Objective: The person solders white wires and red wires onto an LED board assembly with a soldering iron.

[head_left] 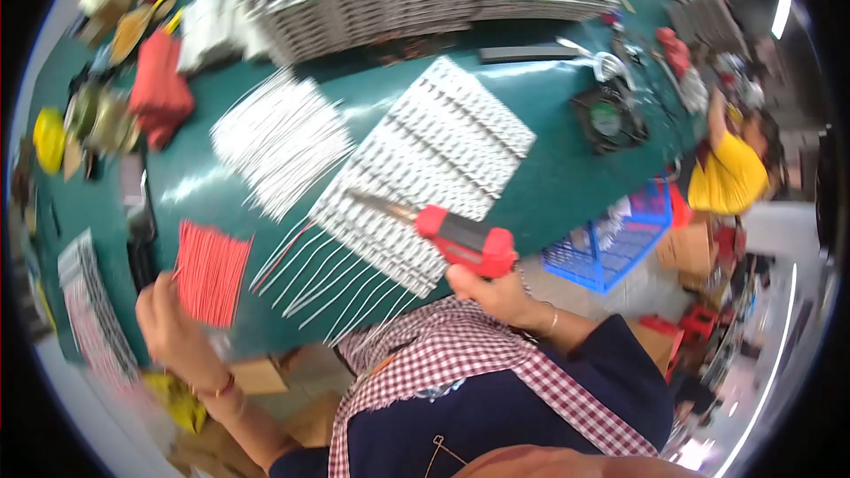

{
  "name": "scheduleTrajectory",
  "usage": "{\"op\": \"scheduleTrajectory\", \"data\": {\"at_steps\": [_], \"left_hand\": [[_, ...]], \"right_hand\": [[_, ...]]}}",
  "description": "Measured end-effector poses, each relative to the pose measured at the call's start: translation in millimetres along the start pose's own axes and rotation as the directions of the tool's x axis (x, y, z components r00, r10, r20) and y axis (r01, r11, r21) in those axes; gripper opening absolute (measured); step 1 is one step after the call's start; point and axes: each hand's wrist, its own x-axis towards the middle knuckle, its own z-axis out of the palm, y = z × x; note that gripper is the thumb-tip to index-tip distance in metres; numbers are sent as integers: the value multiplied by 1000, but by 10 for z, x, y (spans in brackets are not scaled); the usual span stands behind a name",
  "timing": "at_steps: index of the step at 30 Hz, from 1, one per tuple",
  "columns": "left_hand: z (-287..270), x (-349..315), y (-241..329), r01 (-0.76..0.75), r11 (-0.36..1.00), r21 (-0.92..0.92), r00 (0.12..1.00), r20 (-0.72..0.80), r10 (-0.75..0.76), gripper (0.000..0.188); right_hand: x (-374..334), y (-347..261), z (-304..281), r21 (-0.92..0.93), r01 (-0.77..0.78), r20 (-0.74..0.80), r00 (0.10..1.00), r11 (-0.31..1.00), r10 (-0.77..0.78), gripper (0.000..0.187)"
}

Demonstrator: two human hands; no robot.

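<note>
My right hand grips a red-and-black soldering gun. Its long tip reaches over a white circuit panel with rows of small parts. Several white wires and a red one trail from the panel's near left edge. At the left, my left hand pinches at the edge of a bundle of red wires; the fingertips look closed on a wire end, though blur softens this. Behind the red bundle lies a spread pile of white wires.
A tall stack of white panels stands at the back of the green table. A black fan sits at the right. A wired strip stack lies far left. Beyond the right edge are a blue crate and a person in yellow.
</note>
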Motion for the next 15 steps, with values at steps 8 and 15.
{"op": "scheduleTrajectory", "data": {"at_steps": [8, 15], "left_hand": [[363, -348, 968, -270, 767, -582, 909, 109, 403, 24], [1023, -421, 953, -586, 656, -477, 743, 6, 669, 28]], "right_hand": [[-13, -123, 76, 356, 36, 125, 988, 934, -86, 16], [-116, 84, -272, 181, 122, 40, 991, 976, -132, 45]]}}
